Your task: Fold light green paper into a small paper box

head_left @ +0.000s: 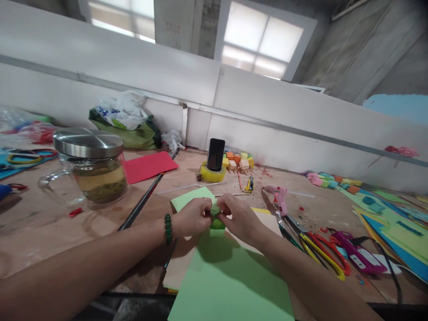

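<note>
My left hand (192, 217) and my right hand (238, 217) meet over the table, and both pinch a small green foam piece (216, 216) between their fingertips. A green bead bracelet (167, 228) circles my left wrist. Beneath the hands lies a light green sheet (227, 281) that reaches the table's near edge, on top of a tan sheet (180, 267). Another light green sheet (190, 197) shows just beyond my left hand.
A glass jar with a metal lid (95, 167) stands at left. A red sheet (149, 166), a phone on a yellow tape roll (214, 162), foam cubes (238, 160), a pink glue gun (281, 198), scissors (323, 252) and a long metal ruler (142, 200) lie around.
</note>
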`<action>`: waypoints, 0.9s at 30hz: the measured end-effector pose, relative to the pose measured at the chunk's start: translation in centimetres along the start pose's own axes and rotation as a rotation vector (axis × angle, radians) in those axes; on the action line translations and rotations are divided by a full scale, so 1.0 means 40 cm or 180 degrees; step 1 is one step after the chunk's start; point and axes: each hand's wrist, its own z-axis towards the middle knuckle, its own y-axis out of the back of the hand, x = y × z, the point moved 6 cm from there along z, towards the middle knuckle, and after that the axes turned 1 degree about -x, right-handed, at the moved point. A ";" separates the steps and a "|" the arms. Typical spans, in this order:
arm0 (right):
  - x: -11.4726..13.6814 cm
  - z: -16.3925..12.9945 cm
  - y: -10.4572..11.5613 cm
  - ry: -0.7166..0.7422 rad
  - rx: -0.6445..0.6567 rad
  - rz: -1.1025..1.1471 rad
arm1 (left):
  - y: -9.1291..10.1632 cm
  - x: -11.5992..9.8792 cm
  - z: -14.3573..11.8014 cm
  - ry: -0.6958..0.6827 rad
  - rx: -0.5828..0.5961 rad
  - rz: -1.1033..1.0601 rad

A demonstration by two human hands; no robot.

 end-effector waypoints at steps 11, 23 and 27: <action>-0.008 0.007 -0.002 -0.0288 0.0012 0.0362 | -0.007 0.011 0.006 0.0631 0.0227 -0.1214; -0.042 0.001 0.009 -0.0874 0.0472 0.1774 | -0.026 0.026 -0.003 0.0895 0.0795 -0.1978; -0.037 0.000 0.012 -0.0858 0.0471 0.1712 | -0.026 0.018 -0.001 0.0787 0.0775 -0.2039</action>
